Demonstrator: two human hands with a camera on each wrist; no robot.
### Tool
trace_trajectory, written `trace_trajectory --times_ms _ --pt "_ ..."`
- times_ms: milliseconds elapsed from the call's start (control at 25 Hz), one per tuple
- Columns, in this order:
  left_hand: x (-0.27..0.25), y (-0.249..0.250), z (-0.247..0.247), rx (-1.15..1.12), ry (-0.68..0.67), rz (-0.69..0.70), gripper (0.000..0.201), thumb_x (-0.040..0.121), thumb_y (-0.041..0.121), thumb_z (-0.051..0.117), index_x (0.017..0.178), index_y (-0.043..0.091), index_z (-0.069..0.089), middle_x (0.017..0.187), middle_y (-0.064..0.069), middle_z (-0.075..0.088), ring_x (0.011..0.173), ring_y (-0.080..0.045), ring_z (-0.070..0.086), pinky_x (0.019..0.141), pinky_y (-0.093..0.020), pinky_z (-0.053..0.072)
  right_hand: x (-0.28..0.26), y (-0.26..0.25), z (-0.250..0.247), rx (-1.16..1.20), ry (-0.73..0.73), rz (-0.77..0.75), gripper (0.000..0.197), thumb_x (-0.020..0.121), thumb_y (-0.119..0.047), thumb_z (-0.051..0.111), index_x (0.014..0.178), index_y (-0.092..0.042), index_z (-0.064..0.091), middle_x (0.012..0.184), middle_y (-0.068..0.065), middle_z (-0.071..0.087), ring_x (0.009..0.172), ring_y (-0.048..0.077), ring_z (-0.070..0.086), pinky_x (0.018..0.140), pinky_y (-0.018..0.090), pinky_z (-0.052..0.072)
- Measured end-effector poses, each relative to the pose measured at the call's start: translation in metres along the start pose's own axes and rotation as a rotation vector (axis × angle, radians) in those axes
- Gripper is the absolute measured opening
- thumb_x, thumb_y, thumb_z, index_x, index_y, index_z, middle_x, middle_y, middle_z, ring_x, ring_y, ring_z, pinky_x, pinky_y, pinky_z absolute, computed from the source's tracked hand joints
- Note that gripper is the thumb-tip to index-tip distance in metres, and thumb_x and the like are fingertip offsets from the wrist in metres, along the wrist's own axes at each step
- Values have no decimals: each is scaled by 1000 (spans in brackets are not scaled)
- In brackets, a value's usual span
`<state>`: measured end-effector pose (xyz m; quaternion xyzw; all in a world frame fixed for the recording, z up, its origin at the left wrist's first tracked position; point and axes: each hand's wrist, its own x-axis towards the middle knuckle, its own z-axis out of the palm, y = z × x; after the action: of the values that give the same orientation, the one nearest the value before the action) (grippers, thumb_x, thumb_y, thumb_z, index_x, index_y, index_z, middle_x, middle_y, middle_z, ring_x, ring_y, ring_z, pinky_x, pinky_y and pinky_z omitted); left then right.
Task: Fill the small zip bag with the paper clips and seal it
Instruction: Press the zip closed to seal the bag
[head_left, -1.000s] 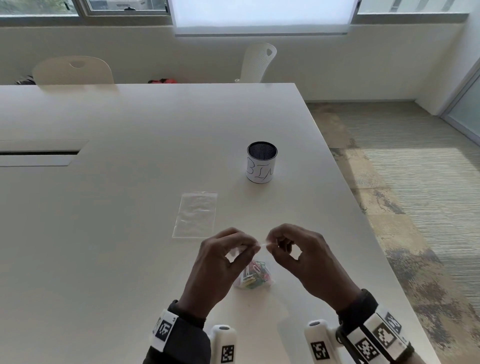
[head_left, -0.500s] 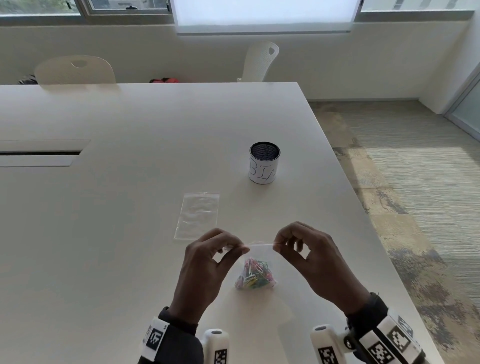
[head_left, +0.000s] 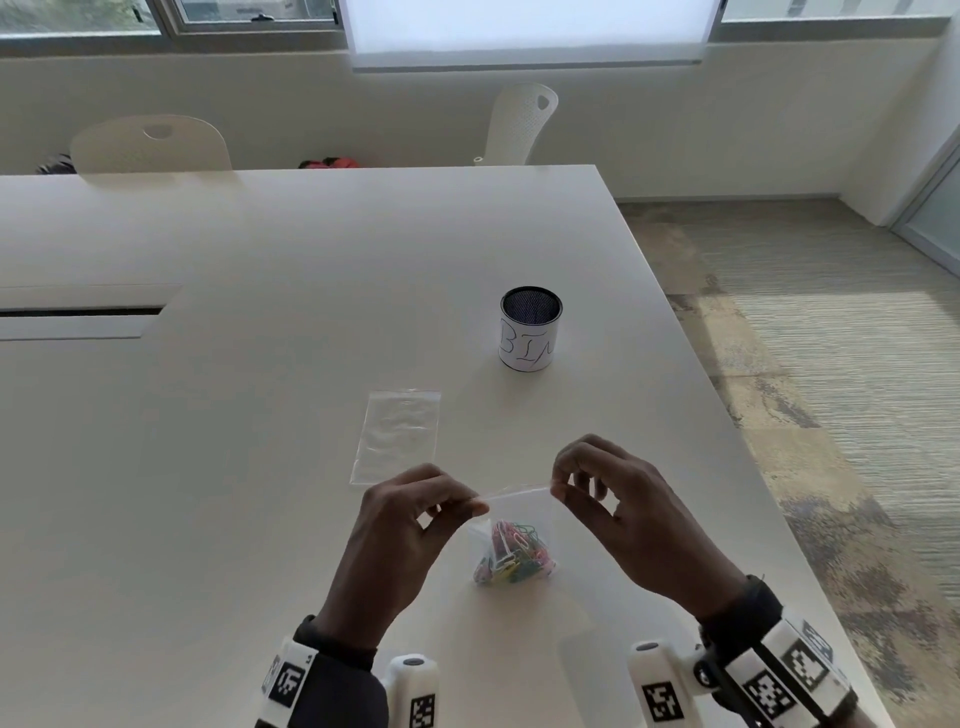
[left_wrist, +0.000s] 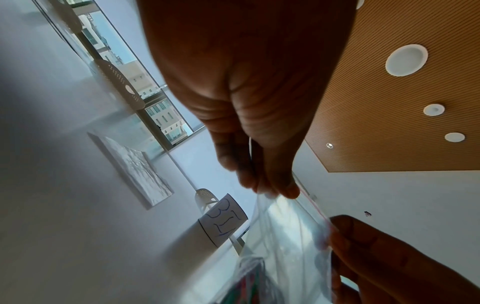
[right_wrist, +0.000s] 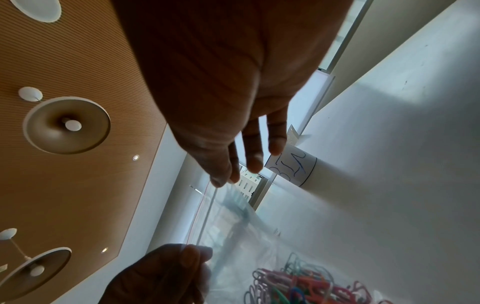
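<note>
A small clear zip bag (head_left: 511, 506) hangs upright over the white table (head_left: 260, 493), its bottom full of coloured paper clips (head_left: 514, 553). My left hand (head_left: 470, 506) pinches the left end of the zip strip between thumb and forefinger. My right hand (head_left: 556, 488) pinches the right end the same way. The strip is stretched taut between them. In the left wrist view the left hand (left_wrist: 270, 190) holds the bag (left_wrist: 288, 236) at its top corner. The right wrist view shows the right hand (right_wrist: 223, 182), the zip bag (right_wrist: 233, 226) and the clips (right_wrist: 298, 286) inside.
A second, empty clear bag (head_left: 397, 434) lies flat just beyond my left hand. A round cup labelled BIN (head_left: 530, 330) stands farther back on the right. The table's right edge (head_left: 769, 499) runs close to my right hand, with carpet below. Two chairs stand at the far side.
Both hands have slid apart along the top of the bag, the right hand going right and the left hand left. The zip strip now shows stretched between them, and the clips hang lower in view.
</note>
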<state>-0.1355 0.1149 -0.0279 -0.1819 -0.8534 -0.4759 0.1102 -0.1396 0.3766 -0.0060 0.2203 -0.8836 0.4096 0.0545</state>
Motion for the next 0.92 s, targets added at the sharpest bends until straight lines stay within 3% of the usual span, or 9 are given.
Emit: trace_trajectory --times_ms 80,160,280,320,400,520,680,840,920 --pt "1 1 -2 36 5 13 8 89 28 80 83 21 81 78 16 66 70 -2 59 65 -18 48 2 2 2 25 21 1 14 100 -20 67 91 -27 60 97 -14 64 85 14 64 75 32 54" --pt "6 9 -4 48 4 33 11 90 30 78 84 22 81 76 15 65 68 -4 57 62 -23 48 2 7 2 156 -8 71 14 95 -29 75 103 -28 64 108 -13 70 99 14 69 84 36 57" --pt "16 28 -14 87 -84 89 13 93 34 75 88 24 81 79 12 65 70 -10 62 63 -22 49 6 9 5 325 -262 164 72 79 -32 92 139 -29 53 138 -16 64 130 10 62 109 34 52" --pt "21 34 -18 110 -118 113 12 94 33 75 89 23 81 80 12 65 72 -9 63 64 -20 49 9 7 10 375 -321 156 78 77 -27 94 143 -28 52 141 -14 63 133 10 60 112 34 50" --pt "30 45 -26 169 -142 148 9 94 30 78 88 23 80 80 15 65 73 -5 62 66 -13 46 15 1 23 500 -367 135 66 81 -15 91 139 -20 59 134 -4 67 126 17 65 108 37 54" --pt "42 50 -37 133 -11 88 9 86 30 85 82 23 81 72 14 70 68 -6 63 65 -12 48 23 -9 40 701 -305 179 37 86 -2 84 121 -4 69 116 19 72 104 24 72 92 41 61" --pt "47 36 -44 -25 192 -94 7 81 24 88 83 21 82 68 13 76 64 -6 72 68 -14 54 29 -12 45 898 -326 298 33 88 2 80 118 4 65 107 19 74 98 28 71 86 38 60" --pt "41 24 -49 26 275 -138 23 90 26 82 112 25 76 93 17 79 86 -1 76 76 -10 56 45 -5 47 823 -276 457 34 87 -2 82 114 9 64 107 35 72 91 29 72 82 36 62" --pt "34 19 -53 37 286 -158 21 95 27 77 115 28 73 92 19 78 87 -2 74 74 -10 55 62 8 47 768 -186 552 32 87 -1 82 110 10 63 86 21 74 78 19 73 73 29 61"
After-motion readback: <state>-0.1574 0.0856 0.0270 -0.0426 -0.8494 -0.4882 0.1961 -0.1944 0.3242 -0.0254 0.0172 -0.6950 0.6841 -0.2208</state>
